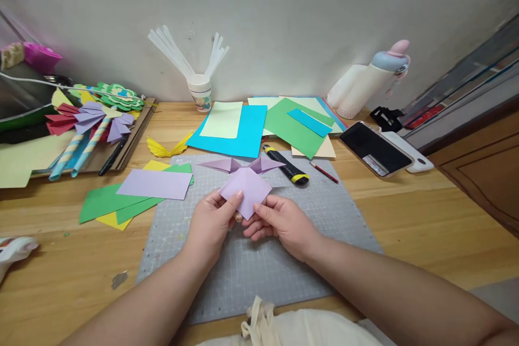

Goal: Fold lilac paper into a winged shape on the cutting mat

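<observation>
My left hand (211,221) and my right hand (279,223) together pinch a folded lilac paper square (245,187), held like a diamond just above the grey cutting mat (259,270). The left thumb presses its lower left edge. The right thumb presses its lower right edge. Behind it, a folded lilac winged shape (241,164) lies flat on the mat's far edge.
Lilac, green and yellow sheets (133,194) lie left of the mat. Blue and green sheets (263,124), a utility knife (288,170), a red pencil (323,172) and a phone (375,155) lie behind. Paper flowers (91,124) are far left, a cup of strips (200,92) by the wall.
</observation>
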`<state>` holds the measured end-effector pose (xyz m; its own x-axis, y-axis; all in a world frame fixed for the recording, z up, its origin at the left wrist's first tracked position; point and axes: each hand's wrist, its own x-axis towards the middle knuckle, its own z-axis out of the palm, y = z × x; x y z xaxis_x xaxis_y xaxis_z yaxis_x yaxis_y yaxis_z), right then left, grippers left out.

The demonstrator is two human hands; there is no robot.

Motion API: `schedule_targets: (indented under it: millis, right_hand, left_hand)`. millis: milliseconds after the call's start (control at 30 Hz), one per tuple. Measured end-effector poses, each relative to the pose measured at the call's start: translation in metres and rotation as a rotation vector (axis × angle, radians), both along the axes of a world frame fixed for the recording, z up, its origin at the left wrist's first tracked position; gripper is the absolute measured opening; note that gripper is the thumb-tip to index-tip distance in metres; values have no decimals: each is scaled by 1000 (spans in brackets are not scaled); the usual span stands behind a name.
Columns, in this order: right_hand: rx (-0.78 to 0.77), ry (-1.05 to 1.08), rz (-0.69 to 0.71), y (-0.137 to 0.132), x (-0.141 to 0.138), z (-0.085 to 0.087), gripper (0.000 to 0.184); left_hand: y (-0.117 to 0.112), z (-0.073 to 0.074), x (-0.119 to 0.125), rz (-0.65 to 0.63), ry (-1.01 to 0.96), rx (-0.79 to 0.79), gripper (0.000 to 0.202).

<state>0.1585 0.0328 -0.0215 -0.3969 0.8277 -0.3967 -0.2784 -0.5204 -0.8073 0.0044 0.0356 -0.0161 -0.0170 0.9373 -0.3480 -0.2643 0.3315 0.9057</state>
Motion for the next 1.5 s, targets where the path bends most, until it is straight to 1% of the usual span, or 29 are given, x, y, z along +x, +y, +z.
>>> schedule_targets:
  millis: [267,567,933,1167,1500]
  right_hand:
    - [-2,-34,42,0,1,-3,39]
    - [0,-21,45,0,2,-2,39]
    - [14,-25,53,0,1,-2,41]
    - [23,-54,62,-1,1,-2,45]
    - [78,-114,-7,0,3,0,41]
  left_hand:
    - [-1,0,0,2,8,-13,39]
    - [0,-1,-1,5,18,-19,38]
    - [-1,3,1,6,-9,-39,38]
    - [-1,2,0,-11,-5,-35,38]
    - [-3,4,2,-74,76,-32,41]
